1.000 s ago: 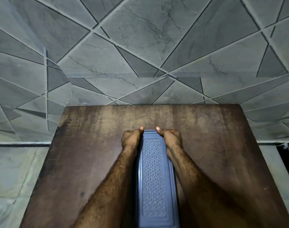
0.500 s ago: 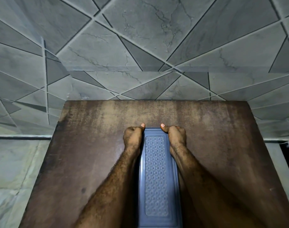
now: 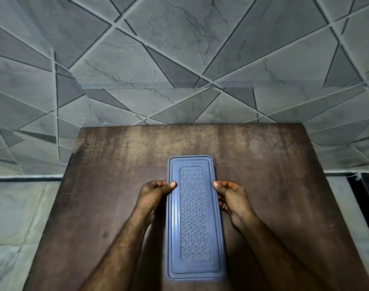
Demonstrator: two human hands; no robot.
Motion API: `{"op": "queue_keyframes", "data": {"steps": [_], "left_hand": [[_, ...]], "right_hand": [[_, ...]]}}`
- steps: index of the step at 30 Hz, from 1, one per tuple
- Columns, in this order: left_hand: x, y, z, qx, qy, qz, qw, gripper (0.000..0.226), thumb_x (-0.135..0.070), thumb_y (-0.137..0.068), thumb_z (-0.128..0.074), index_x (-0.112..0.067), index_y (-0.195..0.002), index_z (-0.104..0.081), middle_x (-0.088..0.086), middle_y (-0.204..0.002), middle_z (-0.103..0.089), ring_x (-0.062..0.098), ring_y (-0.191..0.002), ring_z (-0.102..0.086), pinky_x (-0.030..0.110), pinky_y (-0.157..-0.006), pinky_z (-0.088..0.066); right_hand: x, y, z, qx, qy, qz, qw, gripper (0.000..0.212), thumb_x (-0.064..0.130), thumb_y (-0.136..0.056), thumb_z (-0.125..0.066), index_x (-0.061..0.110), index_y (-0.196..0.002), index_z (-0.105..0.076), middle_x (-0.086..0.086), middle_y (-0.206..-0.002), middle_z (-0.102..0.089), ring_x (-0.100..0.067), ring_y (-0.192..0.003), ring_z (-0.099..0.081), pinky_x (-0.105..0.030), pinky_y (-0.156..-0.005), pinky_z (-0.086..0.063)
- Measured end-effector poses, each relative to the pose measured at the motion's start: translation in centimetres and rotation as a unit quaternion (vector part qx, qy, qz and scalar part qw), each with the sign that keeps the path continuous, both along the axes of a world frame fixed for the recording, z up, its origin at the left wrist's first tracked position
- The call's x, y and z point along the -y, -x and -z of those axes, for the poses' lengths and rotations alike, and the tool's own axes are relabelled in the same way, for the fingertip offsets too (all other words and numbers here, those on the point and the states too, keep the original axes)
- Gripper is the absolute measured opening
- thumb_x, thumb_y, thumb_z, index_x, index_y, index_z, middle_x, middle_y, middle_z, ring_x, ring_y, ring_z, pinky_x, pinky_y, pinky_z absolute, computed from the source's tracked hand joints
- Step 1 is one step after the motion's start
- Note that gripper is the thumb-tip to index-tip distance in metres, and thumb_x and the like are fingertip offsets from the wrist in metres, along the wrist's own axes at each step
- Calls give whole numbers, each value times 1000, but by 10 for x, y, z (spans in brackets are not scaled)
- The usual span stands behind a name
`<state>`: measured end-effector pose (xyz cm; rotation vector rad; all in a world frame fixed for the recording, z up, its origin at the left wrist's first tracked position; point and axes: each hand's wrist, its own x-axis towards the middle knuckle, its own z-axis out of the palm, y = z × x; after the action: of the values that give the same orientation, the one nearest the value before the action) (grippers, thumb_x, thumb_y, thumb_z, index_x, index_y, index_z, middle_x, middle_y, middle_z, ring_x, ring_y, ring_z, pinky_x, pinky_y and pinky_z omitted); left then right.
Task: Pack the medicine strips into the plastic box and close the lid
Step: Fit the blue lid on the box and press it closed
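Note:
A long blue-grey plastic box (image 3: 193,217) lies lengthwise on the brown wooden table (image 3: 263,164), its patterned lid (image 3: 193,211) sitting flat on top. My left hand (image 3: 154,198) grips the box's left long edge, thumb on the lid rim. My right hand (image 3: 231,198) holds the right long edge opposite it, fingers curled down the side. No medicine strips are visible; the inside of the box is hidden by the lid.
The table stands against a grey tiled wall (image 3: 179,59) with angular line patterns. Pale floor (image 3: 15,217) shows to the left, and a dark object (image 3: 366,192) stands at the right edge of view.
Both hands have slid back from the lid's far corners to the middle of its long edges. More of the box shows in view.

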<state>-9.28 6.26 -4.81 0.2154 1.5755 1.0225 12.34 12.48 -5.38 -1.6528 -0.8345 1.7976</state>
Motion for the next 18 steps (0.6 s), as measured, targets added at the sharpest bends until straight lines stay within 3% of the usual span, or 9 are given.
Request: {"op": "queue_keyframes", "data": {"steps": [3,7,10,14,18], "left_hand": [[-2,-4,-7,2,9,-28,1000,30,-5,-78,-77,11,-100,-65,20,-75,-73,23,-55,-70,29,-51,-57],[-3,-6,-9,-4,8,-34,999,17,-4,-78,-76,8,-89,-69,17,-68,-74,23,-54,-71,29,-51,-57],[-2,-7,-8,-6,4,-39,999,24,-6,-78,-77,10,-94,-69,25,-82,-74,27,-61,-71,36,-59,-61],[7,-5,-7,-17,-7,-28,999,39,-13,-74,-82,9,-103,-66,26,-91,-74,27,-66,-69,36,-63,-61],[36,-3,-4,-39,20,33,998,36,-20,-72,-84,-2,-98,-67,10,-78,-69,19,-67,-62,27,-56,-52]], "right_hand": [[0,3,1,35,-6,8,999,8,12,-87,-68,11,-79,-66,-2,-67,-68,-8,-51,-60,-24,-52,-48],[-3,9,6,109,-29,13,994,17,29,-74,-74,14,-72,-67,-2,-69,-71,-19,-64,-64,-36,-67,-53],[-2,8,11,125,-36,24,991,27,41,-59,-72,16,-68,-70,-1,-70,-74,-24,-70,-68,-41,-75,-56],[5,4,-4,87,-32,13,996,12,22,-77,-76,13,-72,-69,-2,-68,-71,-17,-62,-62,-30,-61,-52],[34,-14,-11,50,0,-21,999,8,10,-83,-72,14,-80,-66,0,-72,-68,-13,-67,-60,-27,-64,-49]]}}
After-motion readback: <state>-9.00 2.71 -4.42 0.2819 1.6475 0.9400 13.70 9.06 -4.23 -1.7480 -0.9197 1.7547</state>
